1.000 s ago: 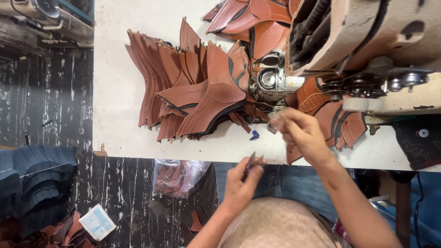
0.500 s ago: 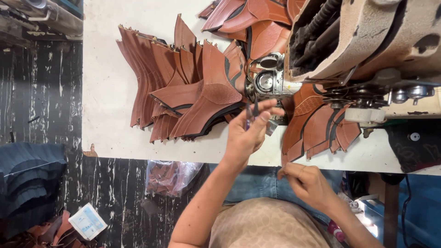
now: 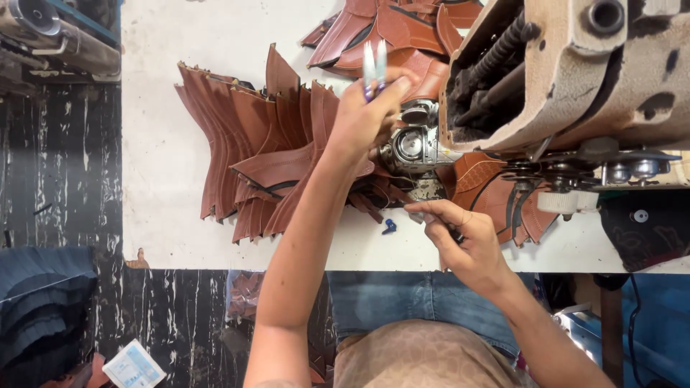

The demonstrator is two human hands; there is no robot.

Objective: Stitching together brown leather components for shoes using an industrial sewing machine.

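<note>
Left hand (image 3: 366, 118) is up over the sewing machine (image 3: 575, 79), w/ a small pair of silver thread snips (image 3: 374, 66) pinched in its grip, blades pointing away from the person, just beside the machine's needle end (image 3: 417, 144). Right hand (image 3: 460, 241) sits nearer the body, at the table (image 3: 165, 72) edge below the machine; thumb and forefinger closed narrow as if pinching something thin, prob. a thread, but can't tell for sure what's in there. Looks to me like a trimming step at the machine: loose ends being cut on a leather piece (image 3: 489, 179) lying under the needle end. Next move, I'd judge, calls for bringing the snips down close to the seam w/o nicking the leather, and keeping whatever the right hand holds taut. The leather is reddish-brown, curved, w/ dark stitching lines, partly hidden by the machine. Left of the machine, a fanned stack of same-colour cut pieces (image 3: 244, 158) lies on the white table; more pieces (image 3: 381, 29) beyond it. A tiny blue bit (image 3: 389, 227) sits on the table just left of the right hand.
</note>
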